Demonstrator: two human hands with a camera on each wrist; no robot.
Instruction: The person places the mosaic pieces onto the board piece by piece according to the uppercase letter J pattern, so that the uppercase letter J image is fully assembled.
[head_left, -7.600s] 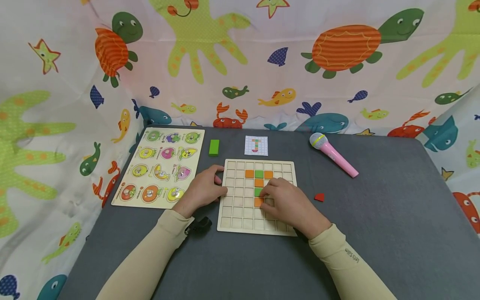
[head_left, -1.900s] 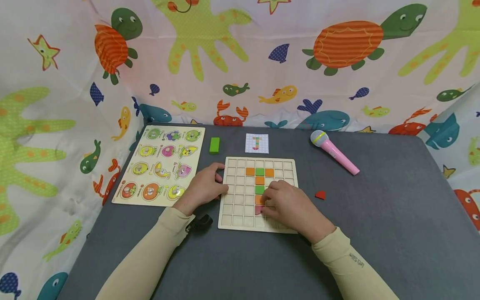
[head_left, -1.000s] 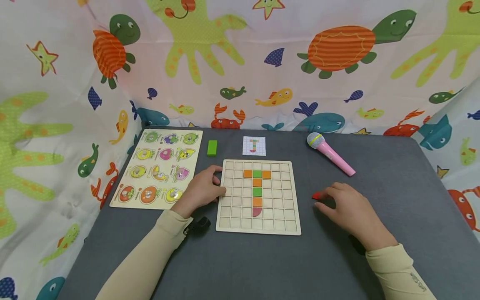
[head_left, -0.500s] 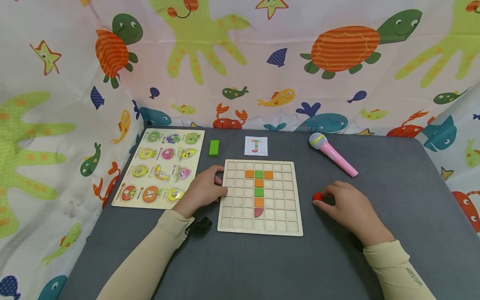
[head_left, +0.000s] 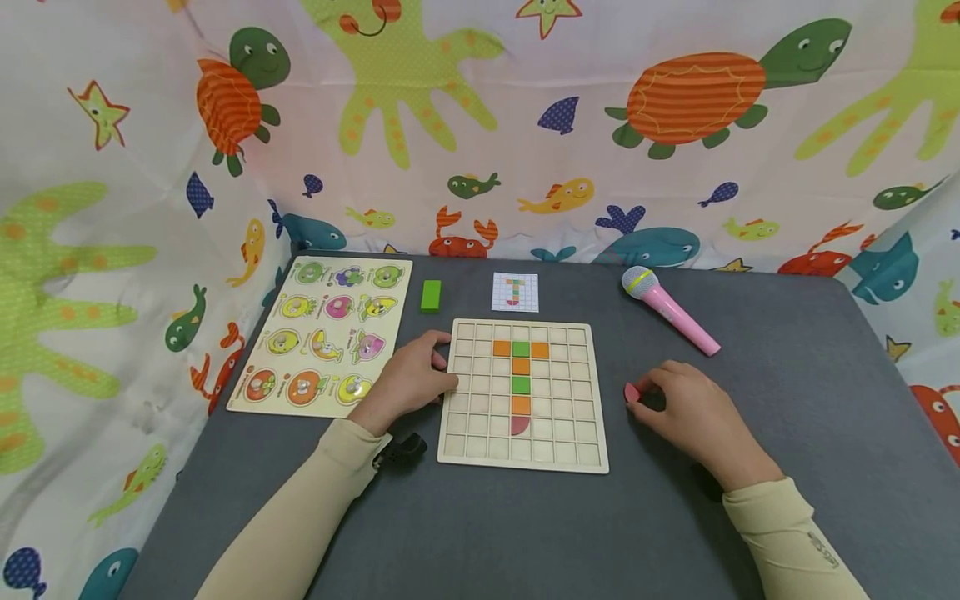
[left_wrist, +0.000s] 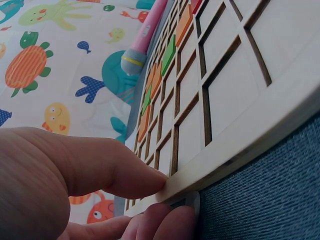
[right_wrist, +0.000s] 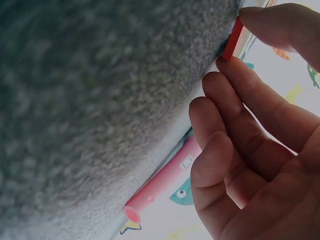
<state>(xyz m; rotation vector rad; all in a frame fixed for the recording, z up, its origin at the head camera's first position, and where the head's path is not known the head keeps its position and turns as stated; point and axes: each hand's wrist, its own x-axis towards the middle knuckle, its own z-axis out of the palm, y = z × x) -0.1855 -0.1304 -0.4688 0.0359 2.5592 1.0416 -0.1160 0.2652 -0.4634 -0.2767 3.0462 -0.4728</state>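
My left hand (head_left: 408, 375) holds the left edge of a wooden grid board (head_left: 570, 408). In the left wrist view the thumb presses on the rim (left_wrist: 215, 167) and the other fingers curl against its side. Orange and green square tiles (head_left: 521, 386) form a T in the grid, with a dark pink quarter-round tile (head_left: 520, 426) at the foot of its stem. Right of the board, my right hand (head_left: 693, 417) pinches a small red tile (head_left: 632, 392) between thumb and index finger. The right wrist view shows this tile (right_wrist: 233, 40) edge-on, near the cloth.
Behind the board lie a small pattern card (head_left: 515, 292) and a green block (head_left: 431, 297). A fruit puzzle board (head_left: 251, 398) is at the left. A pink toy microphone (head_left: 678, 317) lies at the back right. A printed cloth (head_left: 420, 217) hangs behind the grey table.
The dark pink quarter-round tile now lies under the lowest orange square. My right hand has moved right, off the board, to the red tile, and now holds it tilted. The left hand stays put.
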